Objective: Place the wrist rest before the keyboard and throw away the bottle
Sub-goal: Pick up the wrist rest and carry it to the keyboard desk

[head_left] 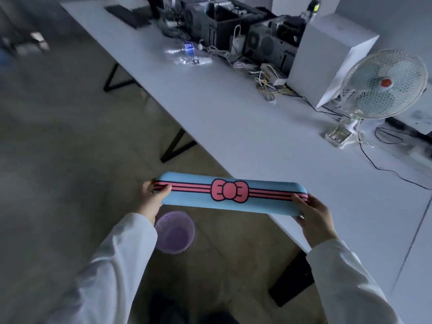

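I hold a long blue wrist rest (196, 202) with pink stripes and a pink bow, level in the air over the white table's near edge. My left hand (152, 197) grips its left end and my right hand (313, 213) grips its right end. Far along the table lies a clear crumpled plastic bottle (187, 56) with a blue label. A dark keyboard (127, 16) lies at the table's far end, blurred.
The white table (233, 118) carries open computer cases (233, 26), tangled cables (266, 80), a white box (327, 57) and a clip-on fan (383, 85). A purple mesh basket (174, 231) stands on the floor below my left hand. A black object (292, 281) sits under the table.
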Available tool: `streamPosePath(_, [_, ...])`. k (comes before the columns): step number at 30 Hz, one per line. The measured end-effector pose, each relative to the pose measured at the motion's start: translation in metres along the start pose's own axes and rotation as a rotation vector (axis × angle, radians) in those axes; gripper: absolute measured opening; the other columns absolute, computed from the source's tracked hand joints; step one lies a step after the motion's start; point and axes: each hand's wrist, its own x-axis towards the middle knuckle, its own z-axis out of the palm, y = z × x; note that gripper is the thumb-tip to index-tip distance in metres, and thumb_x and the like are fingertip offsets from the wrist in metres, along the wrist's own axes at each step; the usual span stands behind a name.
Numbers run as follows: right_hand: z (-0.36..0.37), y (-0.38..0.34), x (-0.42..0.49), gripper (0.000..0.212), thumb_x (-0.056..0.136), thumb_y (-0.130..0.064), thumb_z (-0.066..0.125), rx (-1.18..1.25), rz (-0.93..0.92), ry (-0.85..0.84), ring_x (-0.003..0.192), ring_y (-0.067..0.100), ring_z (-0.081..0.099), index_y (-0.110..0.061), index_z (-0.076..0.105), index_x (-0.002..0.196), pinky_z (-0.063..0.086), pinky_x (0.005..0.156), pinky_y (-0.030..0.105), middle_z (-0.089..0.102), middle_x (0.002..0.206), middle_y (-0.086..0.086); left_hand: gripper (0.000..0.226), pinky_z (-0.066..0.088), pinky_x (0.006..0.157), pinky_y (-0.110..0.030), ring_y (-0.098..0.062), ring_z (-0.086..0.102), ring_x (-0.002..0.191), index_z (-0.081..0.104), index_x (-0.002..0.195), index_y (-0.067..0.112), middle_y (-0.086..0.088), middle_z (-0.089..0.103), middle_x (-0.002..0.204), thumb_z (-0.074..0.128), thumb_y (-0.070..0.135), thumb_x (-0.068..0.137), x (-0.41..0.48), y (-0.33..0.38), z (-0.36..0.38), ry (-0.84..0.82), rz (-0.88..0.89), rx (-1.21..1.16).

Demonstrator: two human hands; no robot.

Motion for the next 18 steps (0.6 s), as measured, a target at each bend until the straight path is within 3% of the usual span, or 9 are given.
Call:
streamPosePath(3, [0.053,0.001,-0.011,0.023,0.083,-0.008,0.059,-0.043,-0.020,-0.073,0.083,0.014,0.056,-0.011,0.059,0.106,0.047,0.082,0.031,0.061,0.089,0.003,0.018,0.046,0.075,-0.033,-0.022,0.058,0.085,0.058,0.082,0.018,-0.011,0.061,0.092,0.071,0.016,0.069,0.007,0.015,-0.049,0.037,0.038,-0.049])
streamPosePath(5, [0.097,0.005,-0.021,0.021,0.084,-0.010,0.058,-0.076,-0.044,-0.117,0.078,0.011,0.055,-0.013,0.059,0.104,0.046,0.078,0.031,0.061,0.085,0.000,0.019,0.043,0.069,-0.027,-0.013,0.054,0.074,0.054,0.074,0.022,-0.001,0.057,0.079,0.070,0.018,0.065,0.015,0.026,-0.087,0.070,0.065,-0.100])
streamPosePath(8, [0.158,0.013,-0.035,0.022,0.085,-0.009,0.057,-0.078,-0.070,-0.145,0.076,0.009,0.054,-0.014,0.057,0.106,0.045,0.071,0.028,0.060,0.084,-0.002,0.032,0.040,0.067,-0.024,-0.014,0.052,0.078,0.059,0.094,0.010,-0.003,0.057,0.085,0.071,0.018,0.066,0.033,0.036,-0.142,0.093,0.081,-0.133])
streamPosePath(10, [0.204,0.018,-0.048,0.023,0.085,-0.008,0.056,-0.077,-0.069,-0.179,0.076,0.010,0.055,-0.014,0.055,0.107,0.047,0.066,0.023,0.060,0.084,-0.002,0.034,0.041,0.068,-0.024,-0.014,0.052,0.084,0.058,0.108,0.006,-0.005,0.058,0.095,0.069,0.014,0.078,0.047,0.042,-0.187,0.151,0.086,-0.152])
streamPosePath(13, [0.268,0.027,-0.067,0.026,0.086,-0.008,0.055,-0.079,-0.063,-0.243,0.080,0.010,0.056,-0.013,0.052,0.111,0.050,0.066,0.021,0.059,0.088,-0.001,0.016,0.043,0.071,-0.028,-0.019,0.053,0.086,0.060,0.091,0.015,-0.004,0.060,0.088,0.069,0.014,0.077,0.064,0.048,-0.250,0.197,0.107,-0.165])
streamPosePath(16, [0.326,0.035,-0.082,0.019,0.085,-0.008,0.056,-0.098,-0.063,-0.310,0.081,0.012,0.057,-0.012,0.055,0.103,0.052,0.065,0.021,0.059,0.089,0.000,0.034,0.043,0.081,-0.034,-0.020,0.053,0.092,0.057,0.111,0.008,-0.007,0.059,0.100,0.068,0.014,0.079,0.072,0.053,-0.305,0.264,0.101,-0.201])
streamPosePath(18, [0.362,0.041,-0.091,0.013,0.084,-0.008,0.057,-0.124,-0.058,-0.352,0.083,0.013,0.058,-0.014,0.058,0.096,0.051,0.066,0.023,0.060,0.089,0.001,0.027,0.043,0.081,-0.036,-0.022,0.053,0.094,0.056,0.107,0.011,-0.009,0.058,0.102,0.065,0.012,0.081,0.078,0.054,-0.337,0.304,0.110,-0.222])
